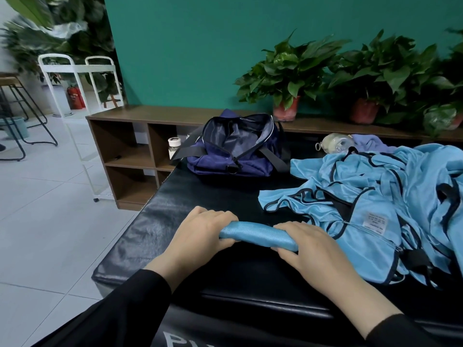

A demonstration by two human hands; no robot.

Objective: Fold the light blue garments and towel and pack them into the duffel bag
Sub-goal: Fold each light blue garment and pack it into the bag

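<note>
one tight light blue fabric roll [258,236] down so far: my left hand [200,236] and right hand [313,249] each have a grip round an end on the black padded worktop [155,221]. rumpled light blue garment pile [375,196] untouched, open navy duffel bag [235,146] looks empty.

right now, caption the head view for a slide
Both hands grip a rolled blue garment; open duffel waits beyond.
</note>
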